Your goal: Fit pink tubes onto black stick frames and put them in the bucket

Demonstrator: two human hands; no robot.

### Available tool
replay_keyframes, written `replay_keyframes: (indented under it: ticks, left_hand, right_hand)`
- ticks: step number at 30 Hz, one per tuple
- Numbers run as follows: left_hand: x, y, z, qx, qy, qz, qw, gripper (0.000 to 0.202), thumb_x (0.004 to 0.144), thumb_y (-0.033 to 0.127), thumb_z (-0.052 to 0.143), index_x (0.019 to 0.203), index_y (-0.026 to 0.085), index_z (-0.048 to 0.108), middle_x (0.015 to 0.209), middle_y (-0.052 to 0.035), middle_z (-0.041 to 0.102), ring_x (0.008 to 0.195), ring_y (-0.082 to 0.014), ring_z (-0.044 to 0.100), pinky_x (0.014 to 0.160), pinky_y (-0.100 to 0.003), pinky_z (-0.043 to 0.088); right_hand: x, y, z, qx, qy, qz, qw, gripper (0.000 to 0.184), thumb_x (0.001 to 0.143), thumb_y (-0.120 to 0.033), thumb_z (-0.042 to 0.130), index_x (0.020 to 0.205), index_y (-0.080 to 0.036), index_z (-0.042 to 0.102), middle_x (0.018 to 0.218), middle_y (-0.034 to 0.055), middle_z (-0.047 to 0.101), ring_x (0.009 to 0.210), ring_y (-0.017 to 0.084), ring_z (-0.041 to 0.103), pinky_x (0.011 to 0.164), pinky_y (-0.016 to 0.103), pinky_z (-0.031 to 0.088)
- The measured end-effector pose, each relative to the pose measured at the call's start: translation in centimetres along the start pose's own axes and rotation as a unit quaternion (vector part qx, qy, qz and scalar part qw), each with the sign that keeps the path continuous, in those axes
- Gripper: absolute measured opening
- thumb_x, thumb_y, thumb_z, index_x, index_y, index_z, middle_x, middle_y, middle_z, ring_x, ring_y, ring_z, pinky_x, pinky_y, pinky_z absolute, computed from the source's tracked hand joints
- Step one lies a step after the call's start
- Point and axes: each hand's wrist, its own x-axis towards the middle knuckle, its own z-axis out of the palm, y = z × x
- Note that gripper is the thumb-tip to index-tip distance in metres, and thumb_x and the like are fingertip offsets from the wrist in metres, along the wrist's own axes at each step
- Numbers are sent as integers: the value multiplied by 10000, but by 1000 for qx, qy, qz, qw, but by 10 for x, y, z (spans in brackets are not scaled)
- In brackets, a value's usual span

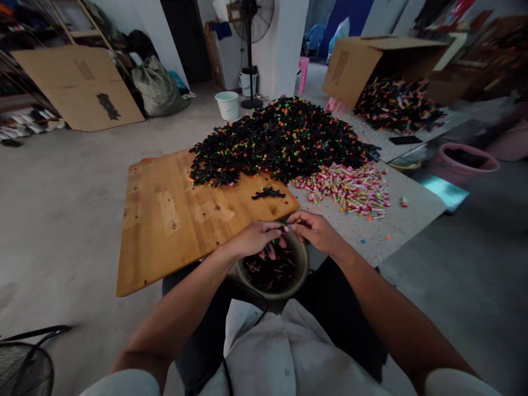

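Observation:
My left hand (pixel 258 237) is closed round a small black plastic piece (pixel 282 229), above a round bucket (pixel 304 269). Facing it, my right hand (pixel 315 231) pinches something small near the end of that piece, where a bit of pink and white shows. The fingertips of both hands almost meet. Inside the bucket lie dark pieces (pixel 270 275), some with light or coloured ends. A few loose black pieces (pixel 268 193) rest on the wooden board (pixel 185 220) just beyond my hands.
Beyond the board rises a big heap of black pieces (pixel 280 137) with green and orange tips. Right of it, small pink-and-white tubes (pixel 350 190) are piled on a grey tabletop (pixel 404 220). Behind stand a tipped cardboard box (pixel 350 69), a white bucket (pixel 227 105) and a fan (pixel 249 49).

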Motion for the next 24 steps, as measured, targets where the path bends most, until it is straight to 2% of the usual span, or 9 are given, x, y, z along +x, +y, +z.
replay_keyframes:
  ticks: [2,6,8,9,10,12,14,16,24]
  left_hand:
    - [-1,-3,4,12,-9,-4,1000,251,915,387,689,1028,184,786,906,-70,790,496,-165,680,422,-237,438]
    - [2,-22,29,48,-90,14,995,125,836,329,763,879,216,794,773,-46,772,495,-166,656,425,-232,427]
    - [7,-32,33,68,-41,74,994,76,761,276,824,784,227,770,656,-35,720,485,-157,618,423,-223,404]
    - [9,-35,29,77,10,97,992,89,760,277,826,757,222,757,638,-42,703,489,-155,609,426,-223,400]
    - [10,-35,22,91,27,95,991,106,792,302,805,763,215,750,649,-45,700,498,-148,609,437,-217,407]
    - [11,-30,0,95,-14,55,994,196,877,392,729,840,200,744,750,-44,731,538,-135,635,456,-197,431]
    - [8,-21,-19,45,-27,36,998,305,917,463,684,1015,179,738,888,-63,755,607,-134,669,486,-192,466]
    - [5,-13,-25,8,-28,38,999,397,932,500,667,1142,165,712,967,-80,754,649,-133,678,506,-193,484]
    - [1,5,15,4,-28,94,995,420,979,532,618,1162,168,716,1013,-87,743,671,-121,675,511,-179,474]
  right_hand:
    - [-2,2,7,5,3,6,1000,249,960,-436,686,1074,-214,674,695,-40,619,554,126,559,551,265,451]
    - [-3,1,27,22,40,22,999,265,959,-462,656,1061,-218,678,636,-48,590,537,131,538,547,265,442]
    - [-3,-4,27,-4,29,13,999,252,938,-451,677,1025,-217,710,714,-16,650,596,136,571,577,266,459]
    - [-3,-5,22,-20,26,10,999,243,926,-443,695,1007,-216,722,747,-5,668,619,138,581,584,265,460]
    - [-5,-6,15,-29,34,9,999,236,918,-440,709,995,-217,728,753,-2,670,620,137,579,579,263,454]
    - [-10,-5,-3,-6,87,14,996,241,917,-451,719,988,-221,717,695,-20,632,561,126,536,540,260,427]
    - [-16,0,-16,56,136,26,989,259,916,-467,724,997,-224,691,665,-34,607,506,114,493,503,260,407]
    - [-22,6,-18,124,142,36,982,280,898,-472,747,1007,-224,675,704,-23,638,505,112,504,491,261,414]
    - [-23,7,27,359,101,82,924,375,765,-445,834,1008,-251,625,707,-34,637,466,101,473,399,226,355]
